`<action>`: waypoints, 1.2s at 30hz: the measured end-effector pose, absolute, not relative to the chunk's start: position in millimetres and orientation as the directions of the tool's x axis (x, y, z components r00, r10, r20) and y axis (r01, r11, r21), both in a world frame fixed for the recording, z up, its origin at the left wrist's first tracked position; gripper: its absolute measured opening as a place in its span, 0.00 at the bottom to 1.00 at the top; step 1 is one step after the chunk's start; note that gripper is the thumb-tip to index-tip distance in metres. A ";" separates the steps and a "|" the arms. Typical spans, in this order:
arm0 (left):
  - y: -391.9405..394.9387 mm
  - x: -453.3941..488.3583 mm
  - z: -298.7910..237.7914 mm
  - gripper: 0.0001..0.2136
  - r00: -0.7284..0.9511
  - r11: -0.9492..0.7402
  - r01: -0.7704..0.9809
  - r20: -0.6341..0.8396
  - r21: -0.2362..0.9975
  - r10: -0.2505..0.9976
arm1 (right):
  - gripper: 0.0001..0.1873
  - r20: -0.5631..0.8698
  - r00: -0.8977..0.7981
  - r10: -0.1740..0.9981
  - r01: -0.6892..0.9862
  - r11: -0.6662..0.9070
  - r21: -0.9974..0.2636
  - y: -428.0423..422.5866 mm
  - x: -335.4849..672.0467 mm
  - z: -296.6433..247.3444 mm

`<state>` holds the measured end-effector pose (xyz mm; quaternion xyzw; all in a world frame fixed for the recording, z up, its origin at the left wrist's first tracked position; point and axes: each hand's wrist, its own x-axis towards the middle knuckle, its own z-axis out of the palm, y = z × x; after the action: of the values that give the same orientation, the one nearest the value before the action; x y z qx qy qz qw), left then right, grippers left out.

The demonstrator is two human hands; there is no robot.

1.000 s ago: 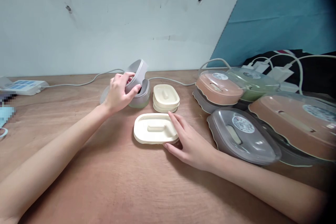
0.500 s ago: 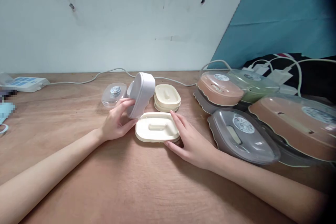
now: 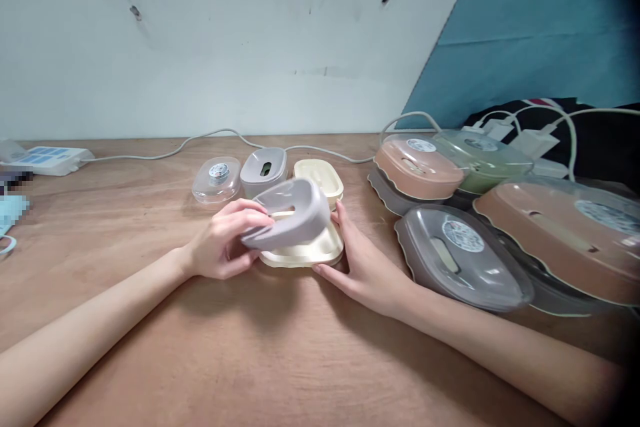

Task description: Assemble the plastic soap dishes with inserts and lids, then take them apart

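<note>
My left hand (image 3: 223,247) grips a grey plastic box (image 3: 290,219) by its left rim and holds it tilted, upside down, over a cream tray (image 3: 305,253) on the wooden table (image 3: 150,320). My right hand (image 3: 360,267) rests against the right side of the cream tray, fingers stretched along its edge. Behind them stand a second grey box (image 3: 263,171), a clear lid with a round sticker (image 3: 217,178) and a stack of smaller cream trays (image 3: 325,177).
To the right lie several lidded dishes: a pink one (image 3: 417,167), a green one (image 3: 483,160), a grey one (image 3: 463,257) and a large pink one (image 3: 565,237). White cables and chargers (image 3: 530,140) run behind. A power strip (image 3: 43,159) sits far left.
My left hand lifted the grey box off the other one, carried it toward me and turned it over the cream tray. My right hand stayed at the tray's edge.
</note>
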<state>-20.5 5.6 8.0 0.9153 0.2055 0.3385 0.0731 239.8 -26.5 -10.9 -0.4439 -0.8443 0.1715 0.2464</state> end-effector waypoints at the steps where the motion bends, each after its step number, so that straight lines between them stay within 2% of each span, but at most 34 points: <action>1: 4.0 -19.1 8.3 0.20 0.727 -0.914 0.321 0.554 0.248 0.406 | 0.53 0.262 -0.481 0.837 0.644 0.540 -0.542 -26.1 239.4 -10.6; 5: 0.1 -12.9 8.8 0.18 0.816 -0.927 0.330 0.440 0.178 0.375 | 0.55 0.261 -0.476 0.840 0.580 0.523 -0.625 -24.2 237.8 -9.2; 9: 0.7 -11.1 8.2 0.17 0.834 -0.929 0.318 0.410 0.190 0.369 | 0.52 0.285 -0.475 0.833 0.588 0.541 -0.601 -23.0 239.0 -9.6; 11: 1.3 -11.6 7.1 0.17 0.829 -0.926 0.323 0.413 0.197 0.377 | 0.53 0.276 -0.469 0.839 0.602 0.532 -0.595 -23.4 239.9 -9.6; 14: 1.3 -12.5 5.4 0.18 0.811 -0.910 0.347 0.415 0.227 0.413 | 0.55 0.263 -0.467 0.845 0.605 0.521 -0.602 -24.7 240.3 -8.6; 19: 0.4 -12.0 5.2 0.17 0.804 -0.887 0.371 0.382 0.275 0.455 | 0.41 0.308 -0.443 0.842 0.585 0.532 -0.612 -25.1 239.7 -7.3; 29: 0.8 -11.5 7.3 0.25 0.759 -0.782 0.449 0.277 0.433 0.590 | 0.40 0.220 -0.440 0.870 0.653 0.479 -0.586 -24.3 239.3 -9.5; 33: 2.1 -11.3 4.7 0.27 0.749 -0.775 0.483 0.268 0.407 0.607 | 0.40 0.261 -0.447 0.856 0.653 0.512 -0.558 -25.1 239.8 -10.9; 36: 2.4 -10.9 1.7 0.29 0.738 -0.782 0.525 0.278 0.336 0.615 | 0.40 0.273 -0.453 0.849 0.657 0.524 -0.541 -24.9 240.2 -11.6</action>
<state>-10.9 2.4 1.7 0.9245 0.3085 0.1899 0.1185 240.2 -24.9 -11.6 -0.4524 -0.8325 0.1822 0.2628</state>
